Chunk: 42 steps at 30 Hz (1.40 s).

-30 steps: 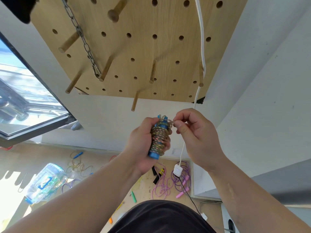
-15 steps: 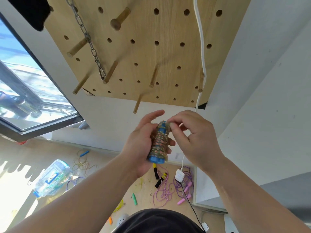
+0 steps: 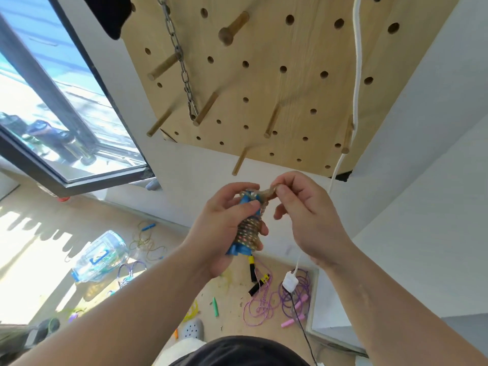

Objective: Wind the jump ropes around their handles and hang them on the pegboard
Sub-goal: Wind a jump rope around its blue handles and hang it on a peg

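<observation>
Gripped tight in the left hand (image 3: 221, 228), below the pegboard (image 3: 264, 88), are the blue handles (image 3: 239, 250) with the jump rope (image 3: 248, 232) wound round them, and the loose end (image 3: 266, 193) pinched by the right hand (image 3: 306, 215) should be pulled snug and tucked in so nothing comes undone.

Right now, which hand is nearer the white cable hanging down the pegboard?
Right. The right hand overlaps the white cable in view; the left hand, gripping the wound jump rope, sits further left.
</observation>
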Each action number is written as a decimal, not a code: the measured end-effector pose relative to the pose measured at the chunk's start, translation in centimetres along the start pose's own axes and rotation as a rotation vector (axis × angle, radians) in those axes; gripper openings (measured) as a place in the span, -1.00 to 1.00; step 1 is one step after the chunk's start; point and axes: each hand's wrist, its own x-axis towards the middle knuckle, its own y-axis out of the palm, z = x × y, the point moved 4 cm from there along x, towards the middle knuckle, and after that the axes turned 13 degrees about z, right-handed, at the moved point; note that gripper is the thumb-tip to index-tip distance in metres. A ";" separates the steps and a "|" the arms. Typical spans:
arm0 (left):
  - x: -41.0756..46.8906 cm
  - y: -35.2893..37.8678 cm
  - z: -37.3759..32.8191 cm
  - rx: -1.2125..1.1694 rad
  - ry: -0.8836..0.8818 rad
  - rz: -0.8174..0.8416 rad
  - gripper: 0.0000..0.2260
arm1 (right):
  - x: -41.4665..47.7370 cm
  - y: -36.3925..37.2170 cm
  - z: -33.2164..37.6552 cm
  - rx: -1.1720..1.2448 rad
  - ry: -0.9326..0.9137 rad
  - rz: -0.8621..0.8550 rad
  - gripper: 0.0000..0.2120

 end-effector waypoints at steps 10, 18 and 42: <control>1.4 -7.4 -4.1 -0.044 0.080 0.061 -0.85 | 3.3 6.7 1.6 -0.177 -0.060 -0.005 -0.84; 1.7 -14.2 -7.8 0.076 0.132 0.052 -0.86 | 6.9 13.9 2.5 -0.370 -0.119 -0.105 -0.86; 2.3 -22.0 -10.8 0.676 0.482 -0.034 -0.90 | 12.8 20.1 1.6 -0.098 0.126 -0.442 -0.84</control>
